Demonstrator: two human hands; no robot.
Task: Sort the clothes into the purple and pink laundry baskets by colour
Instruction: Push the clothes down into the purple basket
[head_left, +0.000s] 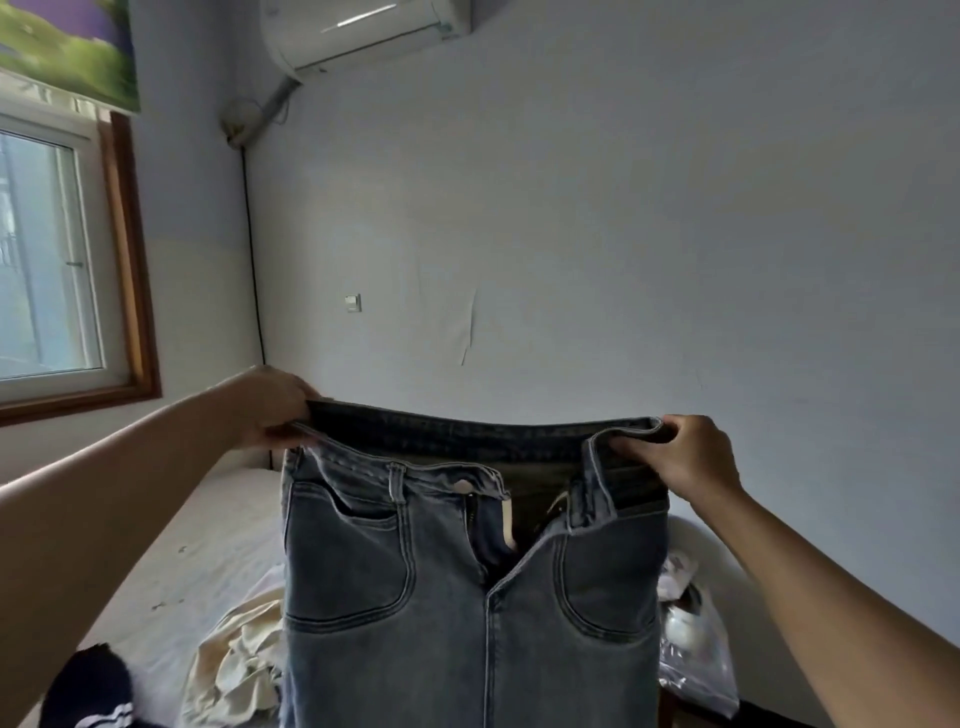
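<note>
Jeans (467, 597) held up by the waistband, left hand (270, 410) and right hand (680, 457) each with fingers clamped on a corner, legs hanging over the bed (208, 519) and its cream garment (239, 660). No basket in sight. Risk: the open fly sags, and the grey-blue wash could easily be misjudged for colour.

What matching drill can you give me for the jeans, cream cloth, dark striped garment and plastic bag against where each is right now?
Things:
1. jeans
2. cream cloth
3. dark striped garment
4. plastic bag

Places:
A. on the bed, bottom left corner of the view
B. held up by the waistband, left hand and right hand
C. to the right of the jeans
D. crumpled on the bed, just left of the jeans

Pairs: 1-B, 2-D, 3-A, 4-C
</note>
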